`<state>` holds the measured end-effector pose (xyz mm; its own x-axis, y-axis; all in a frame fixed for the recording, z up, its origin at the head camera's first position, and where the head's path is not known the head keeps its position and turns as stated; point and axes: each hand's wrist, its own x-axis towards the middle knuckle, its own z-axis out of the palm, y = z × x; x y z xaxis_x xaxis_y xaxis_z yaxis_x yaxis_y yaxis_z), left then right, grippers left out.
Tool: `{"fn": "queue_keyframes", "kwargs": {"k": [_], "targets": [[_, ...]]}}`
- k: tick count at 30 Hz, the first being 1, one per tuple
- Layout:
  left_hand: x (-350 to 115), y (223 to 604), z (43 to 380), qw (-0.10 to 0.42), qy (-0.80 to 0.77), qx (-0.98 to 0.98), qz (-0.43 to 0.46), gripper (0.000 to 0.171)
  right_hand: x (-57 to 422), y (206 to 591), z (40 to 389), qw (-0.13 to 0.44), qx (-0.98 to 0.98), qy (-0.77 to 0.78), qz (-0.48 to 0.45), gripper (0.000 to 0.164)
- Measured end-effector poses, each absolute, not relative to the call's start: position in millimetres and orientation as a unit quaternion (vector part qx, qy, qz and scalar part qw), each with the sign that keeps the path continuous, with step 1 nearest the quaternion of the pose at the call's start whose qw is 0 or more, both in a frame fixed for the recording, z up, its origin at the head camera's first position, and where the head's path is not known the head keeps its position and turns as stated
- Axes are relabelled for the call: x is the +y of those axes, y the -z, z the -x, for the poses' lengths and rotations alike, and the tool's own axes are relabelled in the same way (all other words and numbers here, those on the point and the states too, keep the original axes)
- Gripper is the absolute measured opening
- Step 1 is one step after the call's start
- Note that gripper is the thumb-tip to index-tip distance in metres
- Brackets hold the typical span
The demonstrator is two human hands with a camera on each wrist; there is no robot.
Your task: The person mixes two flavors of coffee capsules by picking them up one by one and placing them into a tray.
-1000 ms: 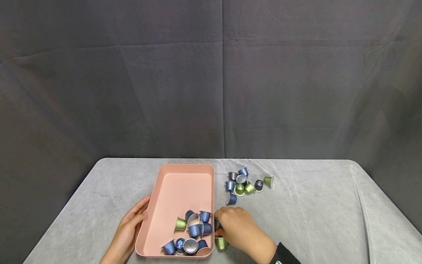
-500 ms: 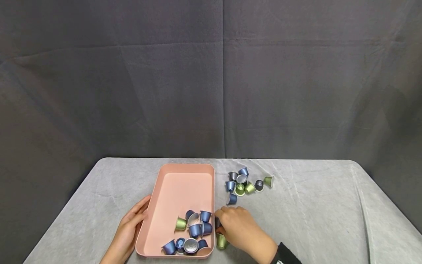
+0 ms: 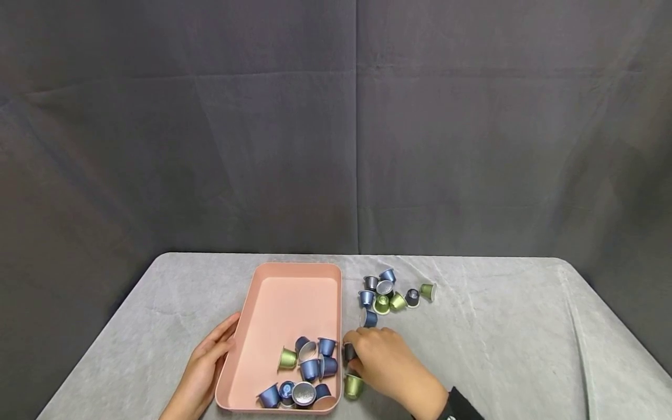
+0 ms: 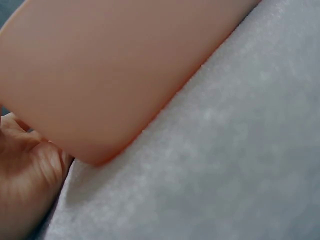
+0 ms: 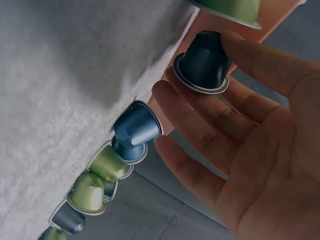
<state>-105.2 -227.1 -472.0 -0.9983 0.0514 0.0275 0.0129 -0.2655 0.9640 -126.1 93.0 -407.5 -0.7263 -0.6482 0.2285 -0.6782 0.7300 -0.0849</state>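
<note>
Pink tray (image 3: 289,303), one: shallow, rectangular, rounded corners; lies on the table's grey cover (image 3: 504,344).

Capsules in the tray (image 3: 310,369), nine: in the half nearer the person; one green, the rest mostly blue; one turned with its silver lid up, its body colour hard to tell.

Dark capsule (image 3: 349,352), one: just outside the tray's right wall, pinched between the thumb and fingers of the right hand (image 3: 385,363); the remaining fingers are spread and loosely bent. Whether it touches the cover cannot be told.

Green capsule (image 3: 353,387), one: beside the same wall, nearer the person.

Loose capsules (image 3: 382,303), nine: blue, green and black, clustered on the cover beyond the right hand.

Left hand (image 3: 202,366): open, fingers extended against the tray's left side, thumb by the rim.

Black sleeve (image 3: 462,407), at the right wrist.

Dark curtain (image 3: 462,146), behind the table.
</note>
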Motion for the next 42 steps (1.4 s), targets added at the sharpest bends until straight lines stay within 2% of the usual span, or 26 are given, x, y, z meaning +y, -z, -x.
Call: {"fn": "queue_keyframes", "kwargs": {"k": [17,33,42], "targets": [[-227,473,107,0.009,-0.795,0.606,-0.026,0.06,102,379,118,0.132,-0.919,-0.104,-0.356,0.029],[-227,474,107,0.012,-0.793,0.609,-0.02,0.06,90,377,109,0.133,-0.914,-0.087,-0.375,0.029],[-230,479,109,-0.001,-0.806,0.589,-0.059,0.048,78,381,102,0.135,-0.895,-0.078,-0.419,0.034]]}}
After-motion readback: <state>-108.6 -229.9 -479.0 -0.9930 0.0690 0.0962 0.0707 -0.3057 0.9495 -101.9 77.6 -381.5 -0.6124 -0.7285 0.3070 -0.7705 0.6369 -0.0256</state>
